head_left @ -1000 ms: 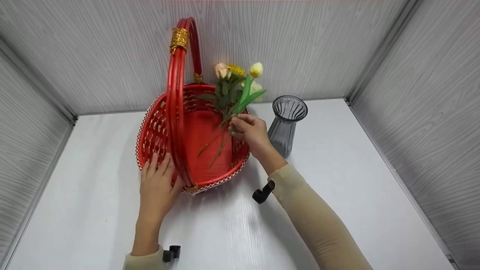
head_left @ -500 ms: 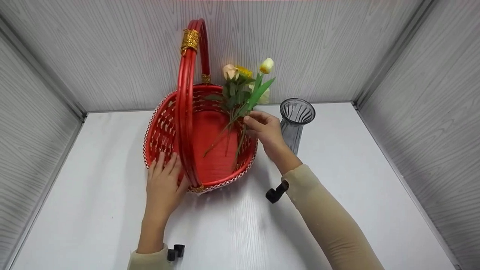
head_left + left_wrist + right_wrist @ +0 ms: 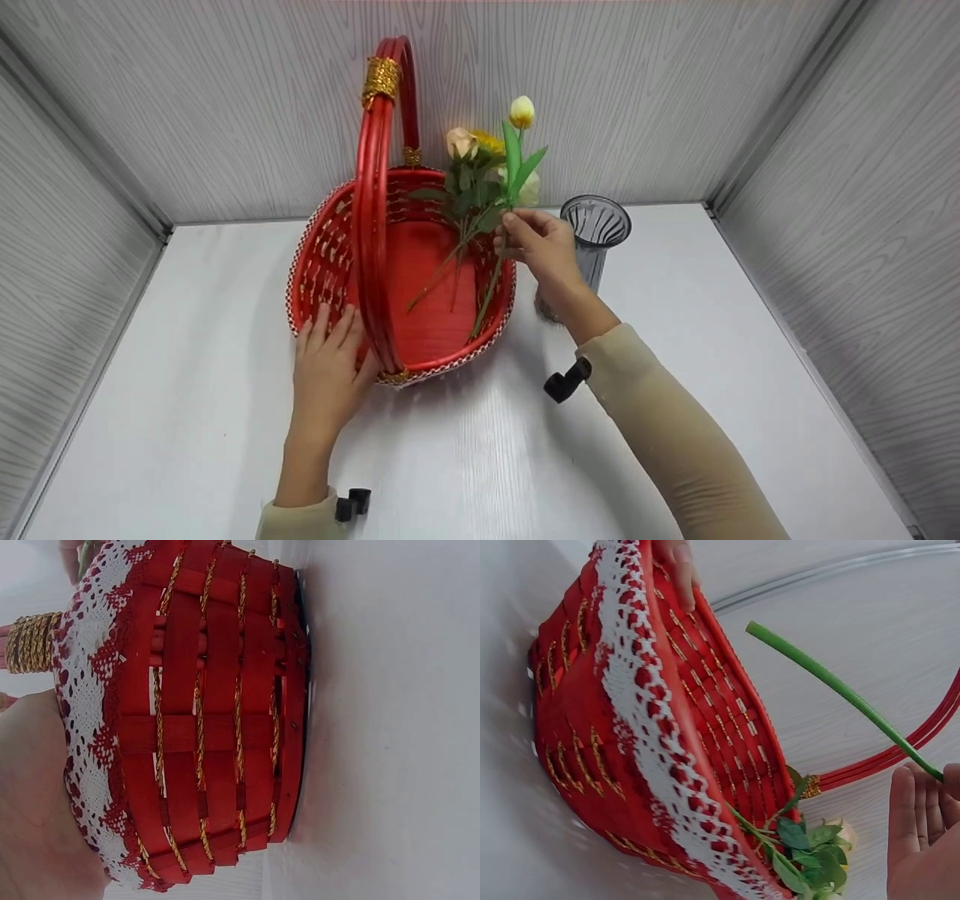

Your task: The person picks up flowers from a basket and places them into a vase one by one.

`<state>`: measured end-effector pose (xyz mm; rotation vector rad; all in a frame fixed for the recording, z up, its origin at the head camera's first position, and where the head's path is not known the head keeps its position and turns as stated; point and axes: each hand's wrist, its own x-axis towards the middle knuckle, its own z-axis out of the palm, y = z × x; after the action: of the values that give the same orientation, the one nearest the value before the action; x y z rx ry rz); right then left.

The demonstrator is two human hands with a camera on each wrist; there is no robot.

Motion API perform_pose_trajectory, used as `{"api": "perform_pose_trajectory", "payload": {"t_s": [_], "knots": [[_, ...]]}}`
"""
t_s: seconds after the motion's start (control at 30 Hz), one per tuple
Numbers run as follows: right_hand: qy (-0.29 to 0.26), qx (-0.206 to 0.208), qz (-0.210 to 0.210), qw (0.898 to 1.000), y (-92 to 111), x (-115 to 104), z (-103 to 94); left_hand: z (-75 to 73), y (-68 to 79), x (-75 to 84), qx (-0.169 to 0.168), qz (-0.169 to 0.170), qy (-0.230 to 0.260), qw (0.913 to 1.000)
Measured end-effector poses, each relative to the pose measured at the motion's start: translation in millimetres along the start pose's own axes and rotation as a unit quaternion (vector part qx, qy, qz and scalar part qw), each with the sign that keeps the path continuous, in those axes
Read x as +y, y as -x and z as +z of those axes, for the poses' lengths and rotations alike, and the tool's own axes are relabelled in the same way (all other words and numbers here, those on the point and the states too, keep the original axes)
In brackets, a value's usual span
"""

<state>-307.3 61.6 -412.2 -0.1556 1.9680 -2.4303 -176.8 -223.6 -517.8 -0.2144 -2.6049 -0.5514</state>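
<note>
Far left: left hand (image 3: 326, 375) lies at the near-left rim of the red basket (image 3: 319, 247), fingers fairly straight and spread, tips inside the wall, holding nothing loose. Basket stands on the white table; looks like stiff woven strips, probably light for its bulk and apt to shift if nudged. Rim or arched handle (image 3: 365, 187) would be the sound holds; lace trim (image 3: 652, 712) along the edge looks soft, a poor one. Further right, against the basket's far-right side: a pale pink rose (image 3: 461, 142), a yellow flower (image 3: 489, 142), partly hidden, and a white bloom (image 3: 529, 189), their leaves and stems overlapping. Next, the tulip (image 3: 514, 165), pale yellow head up, leaning a little, above the basket's right side; the right wrist view has its bare stem end free of the weave. Likely artificial, very light; stem (image 3: 840, 686) smooth and springy, may twist between fingertips. Best held just under the leaves; head and leaves likely crease or pull off if squeezed. Right hand (image 3: 544, 244) pinches it there, thumb against fingers. Rightmost, partly behind that hand: grey ribbed vase (image 3: 596, 238), upright, probably glass, hard, slippery and breakable; body the firmer grasp.
</note>
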Motion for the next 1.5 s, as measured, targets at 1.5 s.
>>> {"api": "perform_pose_trajectory", "payload": {"t_s": [1.5], "knots": [[-0.033,0.048,-0.007,0.998,-10.5,-79.6,-71.6,-0.7,0.5,0.9,0.0,0.002,0.01,0.9999]]}}
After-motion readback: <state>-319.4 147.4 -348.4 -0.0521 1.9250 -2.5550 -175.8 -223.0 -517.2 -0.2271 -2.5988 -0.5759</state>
